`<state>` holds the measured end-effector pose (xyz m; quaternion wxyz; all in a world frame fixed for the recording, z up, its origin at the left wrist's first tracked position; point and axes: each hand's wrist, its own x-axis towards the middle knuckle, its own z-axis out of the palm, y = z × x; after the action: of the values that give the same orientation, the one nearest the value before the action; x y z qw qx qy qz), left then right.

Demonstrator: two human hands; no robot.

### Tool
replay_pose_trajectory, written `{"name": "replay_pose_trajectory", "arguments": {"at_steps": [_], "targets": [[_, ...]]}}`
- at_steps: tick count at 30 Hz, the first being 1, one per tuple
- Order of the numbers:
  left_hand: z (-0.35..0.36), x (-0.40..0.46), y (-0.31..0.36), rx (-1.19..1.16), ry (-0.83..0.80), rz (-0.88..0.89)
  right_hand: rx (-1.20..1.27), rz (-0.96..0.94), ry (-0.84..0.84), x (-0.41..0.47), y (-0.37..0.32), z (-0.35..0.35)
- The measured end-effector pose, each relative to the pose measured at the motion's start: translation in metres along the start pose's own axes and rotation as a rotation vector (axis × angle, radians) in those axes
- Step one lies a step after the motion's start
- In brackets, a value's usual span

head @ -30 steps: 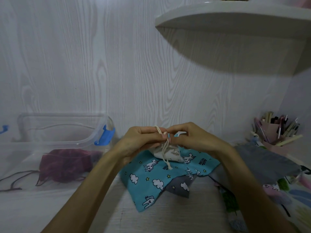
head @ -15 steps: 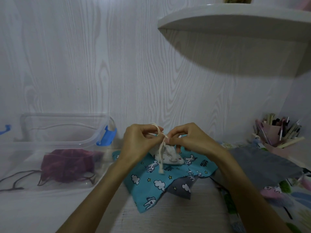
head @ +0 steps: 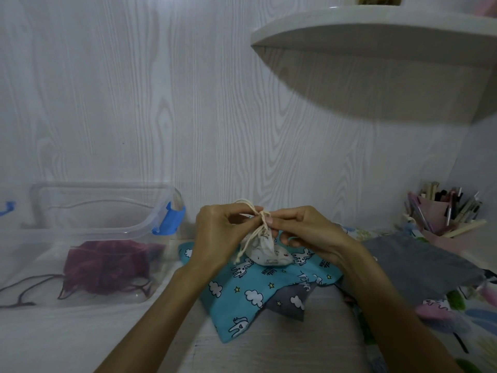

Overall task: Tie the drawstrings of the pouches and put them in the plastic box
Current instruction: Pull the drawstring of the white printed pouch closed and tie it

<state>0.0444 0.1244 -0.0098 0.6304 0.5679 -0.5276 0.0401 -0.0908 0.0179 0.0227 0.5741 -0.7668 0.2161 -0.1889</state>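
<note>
On the left a clear plastic box (head: 102, 227) with blue clips, open; inside a dark red pouch (head: 107, 265) with loose strings, blurred through the wall; far right a pink cup (head: 441, 219) full of pens, hard to tell apart. In the middle a small white pouch (head: 265, 250) resting on a blue printed cloth (head: 242, 292), just below both hands; cream drawstring (head: 259, 219) pinched from the left by the left hand (head: 217, 238) and from the right by the right hand (head: 309, 232), fingertips almost meeting at the knot; one cord end hanging down beside the pouch. Grey cloth (head: 419, 267) at right, partly cut off.
</note>
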Motion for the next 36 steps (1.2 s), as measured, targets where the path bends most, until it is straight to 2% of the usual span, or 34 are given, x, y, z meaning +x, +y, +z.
{"name": "replay_pose_trajectory", "arguments": {"at_steps": [3,7,9,11,12,14,16,18,19,21,24,27,29,31,36], "targets": [[0.000,0.001,-0.002,-0.018,-0.035,-0.004,-0.034,-0.010,0.054,0.002,0.001,-0.001],[-0.003,0.002,-0.003,-0.061,-0.169,-0.071,-0.056,-0.039,0.104,-0.003,-0.005,-0.006],[-0.002,0.002,-0.004,-0.057,-0.209,-0.100,-0.243,-0.119,0.290,0.000,-0.004,-0.004],[-0.001,0.002,-0.006,-0.034,-0.200,-0.117,-0.649,-0.257,0.592,0.005,0.002,0.001],[-0.001,0.003,-0.007,-0.040,-0.177,-0.131,-0.774,-0.327,0.727,0.005,0.003,0.003],[-0.003,0.004,-0.008,-0.086,-0.115,-0.173,-0.799,-0.383,0.853,0.004,0.005,-0.002],[-0.008,0.006,-0.009,-0.128,-0.074,-0.213,-0.817,-0.221,0.775,0.006,0.011,-0.018],[-0.010,0.007,-0.010,-0.157,-0.077,-0.230,-0.879,0.054,0.511,0.006,0.018,-0.030],[-0.009,0.007,-0.010,-0.160,-0.086,-0.232,-0.867,0.125,0.390,0.006,0.020,-0.033],[-0.005,0.005,-0.011,-0.155,-0.111,-0.233,-0.734,0.075,0.281,0.005,0.017,-0.032],[0.001,0.003,-0.011,-0.148,-0.136,-0.230,-0.356,-0.104,0.175,0.000,0.001,-0.021],[0.001,0.001,-0.012,-0.130,-0.166,-0.205,-0.297,-0.047,-0.062,-0.004,-0.004,-0.007],[0.000,0.000,-0.015,-0.127,-0.192,-0.210,-0.317,-0.050,-0.012,0.000,0.000,0.000],[0.001,-0.001,-0.017,-0.166,-0.207,-0.230,-0.221,-0.028,0.093,0.003,0.002,0.000],[0.004,-0.002,-0.015,-0.220,-0.165,-0.215,-0.096,0.137,-0.046,0.002,0.005,-0.003]]}}
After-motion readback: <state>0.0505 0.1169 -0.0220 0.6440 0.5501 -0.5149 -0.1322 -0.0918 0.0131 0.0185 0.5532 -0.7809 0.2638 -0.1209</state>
